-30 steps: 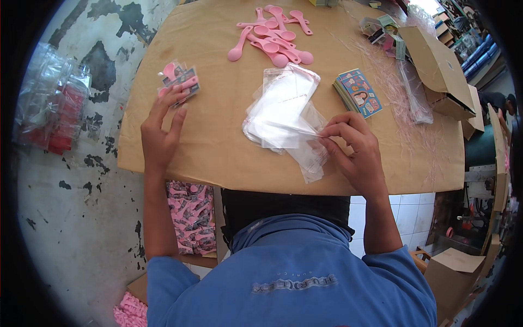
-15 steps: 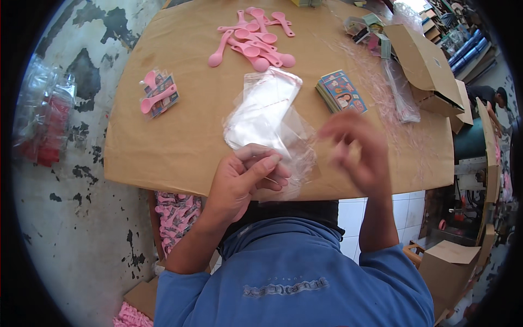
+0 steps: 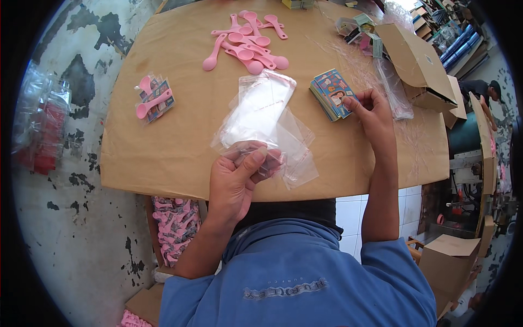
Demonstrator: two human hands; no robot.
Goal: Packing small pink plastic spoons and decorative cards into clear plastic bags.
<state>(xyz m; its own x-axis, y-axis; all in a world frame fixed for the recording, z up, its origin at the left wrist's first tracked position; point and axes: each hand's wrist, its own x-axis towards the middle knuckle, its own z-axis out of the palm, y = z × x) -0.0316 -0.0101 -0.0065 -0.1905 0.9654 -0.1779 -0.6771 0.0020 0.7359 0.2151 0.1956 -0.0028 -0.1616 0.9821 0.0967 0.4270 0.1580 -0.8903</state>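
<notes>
My left hand (image 3: 235,180) is closed, with its thumb pressed on a clear plastic bag (image 3: 272,158) near the table's front edge. Just beyond lies a pile of clear plastic bags (image 3: 262,101). To the right, my right hand (image 3: 377,117) pinches the edge of the top card on a stack of blue printed cards (image 3: 331,87); the thumb lies on its face and the fingers are partly hidden beneath. A heap of pink measuring spoons (image 3: 248,46) sits at the far middle. On the left are pink spoons with cards in clear bags (image 3: 155,101).
Brown paper covers the table (image 3: 180,147). An open cardboard box (image 3: 417,65) and clear plastic wrap (image 3: 395,92) are at the right. Below the table's front edge, a container holds many packed pink spoons (image 3: 177,223). Another person (image 3: 482,92) is at the far right.
My right hand has moved right and away from me, onto the card stack, and now grips the top card. My left hand still holds the bag, slightly shifted left.
</notes>
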